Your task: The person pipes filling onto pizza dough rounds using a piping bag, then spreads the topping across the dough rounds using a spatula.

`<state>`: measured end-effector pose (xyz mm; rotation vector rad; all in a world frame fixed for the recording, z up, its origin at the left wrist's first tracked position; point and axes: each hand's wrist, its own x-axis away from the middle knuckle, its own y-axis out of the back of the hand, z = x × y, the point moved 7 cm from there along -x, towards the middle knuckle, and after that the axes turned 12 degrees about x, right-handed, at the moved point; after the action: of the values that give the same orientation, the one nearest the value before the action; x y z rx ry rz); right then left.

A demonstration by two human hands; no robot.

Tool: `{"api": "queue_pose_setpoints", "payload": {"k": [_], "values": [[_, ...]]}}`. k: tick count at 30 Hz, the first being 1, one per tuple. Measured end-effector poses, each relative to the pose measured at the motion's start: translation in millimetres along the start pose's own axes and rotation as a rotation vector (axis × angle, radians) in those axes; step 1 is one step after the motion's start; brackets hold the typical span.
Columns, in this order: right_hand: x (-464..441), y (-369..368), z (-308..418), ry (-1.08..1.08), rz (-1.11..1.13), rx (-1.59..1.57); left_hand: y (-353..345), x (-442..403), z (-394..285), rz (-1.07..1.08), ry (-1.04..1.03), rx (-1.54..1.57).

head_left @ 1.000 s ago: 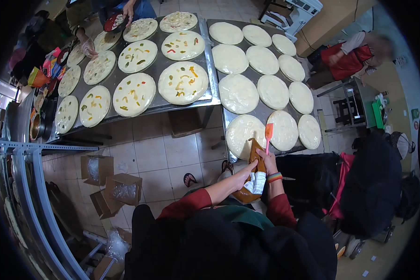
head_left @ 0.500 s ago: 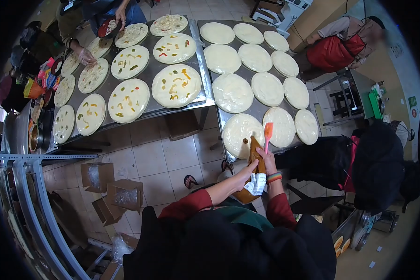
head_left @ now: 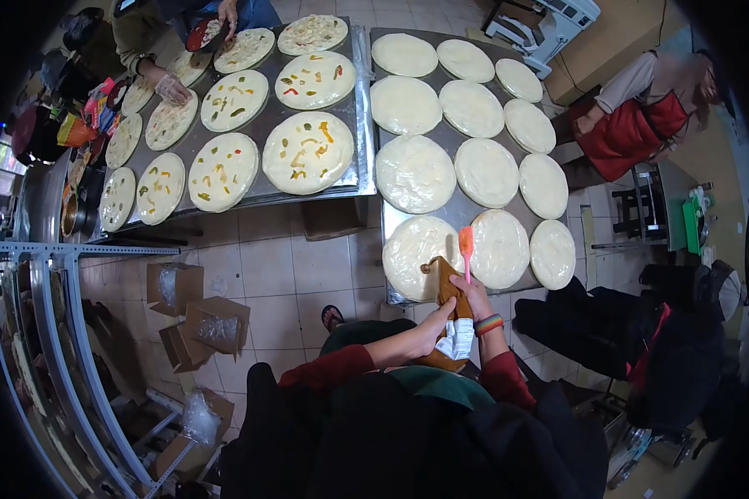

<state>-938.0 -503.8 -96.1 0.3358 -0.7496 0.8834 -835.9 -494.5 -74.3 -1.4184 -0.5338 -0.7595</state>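
A plastic bag of brown sauce (head_left: 448,288) is squeezed between both my hands, its narrow tip over the nearest dough round (head_left: 410,248). My left hand (head_left: 433,328) wraps the bag's lower left side, near a white printed label (head_left: 455,339). Higher up on the right, my right hand (head_left: 472,298) grips the bag, and a silicone spatula (head_left: 467,242) with an orange-red head sticks up from its fingers. A small curl of brown sauce (head_left: 429,267) lies on the dough by the tip. Another pale, glossy dough round (head_left: 498,249) sits to the right.
Several plain dough rounds cover the right metal table (head_left: 395,290). On the left table (head_left: 363,158), rounds carry pepper strips; a co-worker's gloved hand (head_left: 172,89) touches one. Cardboard boxes (head_left: 216,327) and a metal rack (head_left: 116,382) stand left. A person in a red apron (head_left: 632,125) is at right.
The sauce spot by the bag tip has become a short curl. My view has shifted, and my hands with the bag sit slightly lower. The red-aproned person appears more upright.
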Motion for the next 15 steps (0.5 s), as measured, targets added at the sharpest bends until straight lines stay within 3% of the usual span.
{"api": "queue_pose_setpoints", "payload": {"k": [3, 6, 10, 15], "values": [[-3.4, 9.0, 2.9, 0.017, 0.075, 0.024, -8.6, -8.0, 5.9, 0.032, -0.019, 0.053], [-4.7, 9.3, 18.2, 0.037, 0.121, -0.018, -20.7, -18.7, 0.8, 0.098, -0.201, 0.118], [-10.2, 10.3, 30.7, 0.081, 0.171, 0.008, -25.3, -27.2, 1.4, 0.075, -0.225, 0.175], [-24.9, -10.8, 87.7, 0.192, 0.193, -0.003, -35.3, -32.4, -55.4, 0.100, -0.629, -0.129]]}}
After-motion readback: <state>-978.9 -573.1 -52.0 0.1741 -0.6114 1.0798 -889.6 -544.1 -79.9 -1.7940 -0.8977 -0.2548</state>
